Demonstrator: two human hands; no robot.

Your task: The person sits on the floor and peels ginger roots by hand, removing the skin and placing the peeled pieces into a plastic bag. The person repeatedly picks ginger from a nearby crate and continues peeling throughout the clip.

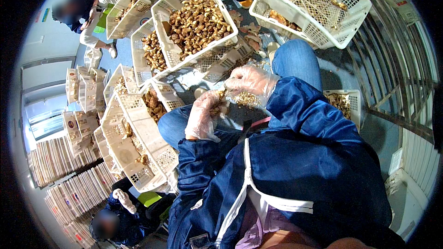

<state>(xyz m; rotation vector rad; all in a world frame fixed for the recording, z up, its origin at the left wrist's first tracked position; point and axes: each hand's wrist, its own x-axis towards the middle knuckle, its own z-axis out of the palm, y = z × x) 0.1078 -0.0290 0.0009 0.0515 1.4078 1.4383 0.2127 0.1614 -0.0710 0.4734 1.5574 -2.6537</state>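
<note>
Both my hands wear clear plastic gloves and are close together above my lap. My left hand is closed around a brownish mushroom, partly hidden by the fingers. Just beyond it, my right hand has its fingers bent and pinched together near the mushroom's tip. Whether that hand grips a tool or a bit of mushroom is hidden. Below the hands, small pale trimmings lie in a heap. Ahead stands a white perforated plastic crate with many brown-capped mushrooms in it.
At left, a large white crate holds a few mushrooms. Another crate stands tilted at upper right, beside metal rails. A tray of dark scraps sits right of me. Co-workers sit at upper left and lower left.
</note>
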